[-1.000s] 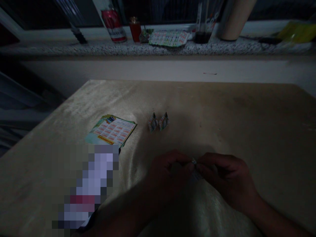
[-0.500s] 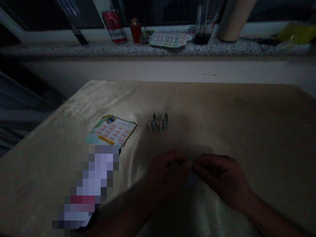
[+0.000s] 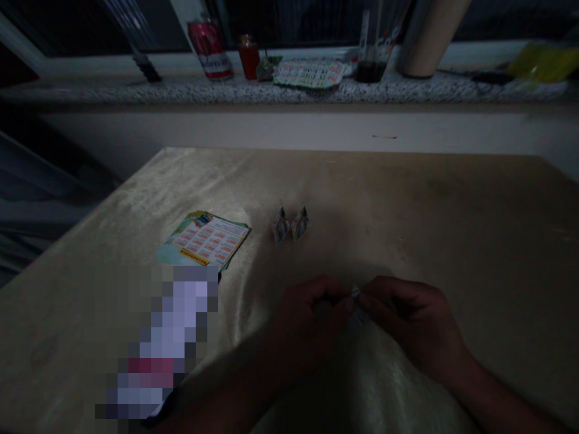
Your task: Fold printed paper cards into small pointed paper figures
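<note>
My left hand (image 3: 312, 313) pinches a small folded piece of paper (image 3: 357, 314) between thumb and fingertips. From the other side my right hand (image 3: 414, 322) also pinches this paper, its fingertips close to those of the left. The paper's pale top shows between the hands; much of the rest is covered by fingers or dim. Beyond the hands, two small folded paper pieces, a left one (image 3: 280, 226) and a right one (image 3: 300, 225), stand side by side on the table. To their left lies a stack of printed calendar cards (image 3: 210, 237).
A blurred-out bright object (image 3: 174, 337) lies on the table (image 3: 429, 205) left of my forearm. Along the windowsill (image 3: 181, 93) stand a red can (image 3: 210, 51), a small red bottle (image 3: 248, 57), a printed sheet (image 3: 310, 72), a glass of dark liquid (image 3: 373, 66) and a beige cylinder (image 3: 434, 39).
My right hand has shifted slightly right, and the fingertips are a little farther apart. More of the folded paper's top shows between them. The standing folded pieces and the cards have not moved.
</note>
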Demonstrator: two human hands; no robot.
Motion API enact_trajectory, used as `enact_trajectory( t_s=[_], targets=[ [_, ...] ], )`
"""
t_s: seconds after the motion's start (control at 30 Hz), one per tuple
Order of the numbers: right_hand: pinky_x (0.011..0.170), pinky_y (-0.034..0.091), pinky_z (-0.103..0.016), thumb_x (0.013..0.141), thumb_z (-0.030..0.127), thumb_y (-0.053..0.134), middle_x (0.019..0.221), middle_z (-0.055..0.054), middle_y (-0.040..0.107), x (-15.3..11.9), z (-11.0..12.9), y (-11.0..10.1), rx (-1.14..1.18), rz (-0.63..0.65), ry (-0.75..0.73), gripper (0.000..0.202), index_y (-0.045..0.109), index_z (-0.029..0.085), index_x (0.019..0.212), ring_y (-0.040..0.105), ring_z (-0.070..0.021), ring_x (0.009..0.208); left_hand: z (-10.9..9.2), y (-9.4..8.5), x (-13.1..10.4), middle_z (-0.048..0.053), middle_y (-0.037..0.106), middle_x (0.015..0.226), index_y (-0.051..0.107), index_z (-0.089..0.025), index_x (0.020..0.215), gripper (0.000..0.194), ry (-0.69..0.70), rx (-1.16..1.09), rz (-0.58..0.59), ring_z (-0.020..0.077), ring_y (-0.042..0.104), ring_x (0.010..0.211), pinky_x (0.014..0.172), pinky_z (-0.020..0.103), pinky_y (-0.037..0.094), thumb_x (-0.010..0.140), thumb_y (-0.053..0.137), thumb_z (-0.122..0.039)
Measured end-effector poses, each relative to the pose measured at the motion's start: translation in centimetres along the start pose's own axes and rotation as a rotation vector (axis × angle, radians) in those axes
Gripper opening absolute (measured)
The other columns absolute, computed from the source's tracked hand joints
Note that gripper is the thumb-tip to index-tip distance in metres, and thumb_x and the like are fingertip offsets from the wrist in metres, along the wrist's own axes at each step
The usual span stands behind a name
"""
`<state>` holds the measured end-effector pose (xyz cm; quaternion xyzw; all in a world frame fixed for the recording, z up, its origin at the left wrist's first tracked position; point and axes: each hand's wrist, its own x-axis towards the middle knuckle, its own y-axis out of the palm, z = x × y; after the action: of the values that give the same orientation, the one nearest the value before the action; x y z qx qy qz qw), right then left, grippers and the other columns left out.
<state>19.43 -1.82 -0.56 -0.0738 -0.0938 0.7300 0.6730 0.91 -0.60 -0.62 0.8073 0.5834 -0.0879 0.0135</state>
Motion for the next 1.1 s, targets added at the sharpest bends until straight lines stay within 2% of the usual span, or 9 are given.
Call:
enact_trajectory(
  t_s=[0.27,0.4,0.47,0.57,0.67,0.77,0.87,0.93,1.1],
  targets=[
    [0.050,0.049,-0.019,0.083,0.028,0.075,0.064,-0.002,0.072,0.3,0.1,0.0,0.074,0.003,0.039,0.018,0.073,0.019,0.068,0.062,-0.0117,0.055,0.1,0.0,0.3,0.003,0.075,0.084,0.077,-0.019,0.090,0.015,-0.059,-0.038,0.006,0.0172,0.067,0.078,0.069,0.026,0.049,0.089,0.070,-0.032],
    [0.055,0.055,-0.018,0.085,0.027,0.075,0.068,-0.001,0.076,0.4,-0.1,0.1,0.162,0.009,0.041,0.010,0.076,0.021,0.077,0.069,-0.0121,0.059,-0.3,0.2,0.5,0.003,0.076,0.081,0.078,-0.018,0.087,0.012,-0.113,-0.075,-0.026,0.0172,0.067,0.075,0.067,0.026,0.049,0.083,0.074,-0.028],
    [0.060,0.058,-0.018,0.087,0.022,0.072,0.076,0.000,0.078,0.3,-0.1,0.1,0.165,0.004,-0.016,0.006,0.076,0.024,0.093,0.073,-0.0126,0.067,-0.4,0.1,0.7,0.003,0.074,0.076,0.077,-0.016,0.082,0.011,-0.169,-0.116,-0.057,0.0160,0.066,0.070,0.064,0.025,0.048,0.080,0.075,-0.027],
    [0.069,0.059,-0.019,0.086,0.009,0.068,0.090,0.001,0.078,0.1,-0.3,-0.2,0.034,0.030,-0.187,0.035,0.071,0.029,0.115,0.074,-0.0125,0.078,-0.3,0.0,1.0,0.002,0.074,0.076,0.075,-0.016,0.086,0.014,-0.194,-0.253,-0.089,0.0137,0.065,0.068,0.064,0.023,0.049,0.076,0.079,-0.025],
    [0.071,0.058,-0.022,0.081,0.003,0.068,0.097,-0.002,0.075,0.2,-0.5,-0.6,-0.186,0.072,-0.382,0.040,0.073,0.026,0.114,0.072,-0.0142,0.083,0.0,-0.2,1.3,-0.002,0.070,0.076,0.072,-0.018,0.089,0.020,-0.139,-0.381,-0.126,0.0109,0.063,0.067,0.063,0.021,0.048,0.073,0.083,-0.023],
    [0.070,0.058,-0.024,0.087,0.008,0.069,0.096,-0.005,0.075,0.4,-0.6,-0.7,-0.260,0.010,-0.457,0.025,0.076,0.023,0.106,0.072,-0.0155,0.082,0.0,-0.3,1.3,-0.002,0.068,0.071,0.072,-0.017,0.081,0.010,-0.088,-0.357,-0.107,0.0104,0.061,0.066,0.065,0.021,0.049,0.081,0.078,-0.026],
    [0.058,0.052,-0.023,0.091,0.019,0.070,0.079,-0.002,0.072,0.5,-0.4,-0.7,-0.223,-0.035,-0.326,0.008,0.076,0.021,0.087,0.067,-0.0141,0.068,-0.4,-0.4,0.9,0.001,0.073,0.076,0.076,-0.018,0.087,0.011,-0.037,-0.245,-0.094,0.0138,0.065,0.075,0.074,0.025,0.051,0.088,0.069,-0.027],
    [0.051,0.046,-0.022,0.090,0.025,0.071,0.067,0.000,0.066,0.5,-0.2,-0.6,-0.153,-0.037,-0.180,0.017,0.073,0.020,0.074,0.060,-0.0122,0.058,-0.6,-0.4,0.7,0.002,0.075,0.082,0.077,-0.019,0.092,0.010,0.000,-0.139,-0.108,0.0159,0.066,0.079,0.075,0.026,0.051,0.085,0.071,-0.025],
    [0.048,0.040,-0.021,0.085,0.030,0.074,0.060,0.002,0.060,0.3,0.1,-0.4,0.112,0.056,0.062,0.015,0.075,0.019,0.074,0.051,-0.0100,0.053,-0.5,-0.4,0.5,0.001,0.071,0.079,0.075,-0.018,0.082,0.008,0.040,0.039,-0.124,0.0160,0.063,0.076,0.072,0.026,0.049,0.083,0.075,-0.026]
  ],
)
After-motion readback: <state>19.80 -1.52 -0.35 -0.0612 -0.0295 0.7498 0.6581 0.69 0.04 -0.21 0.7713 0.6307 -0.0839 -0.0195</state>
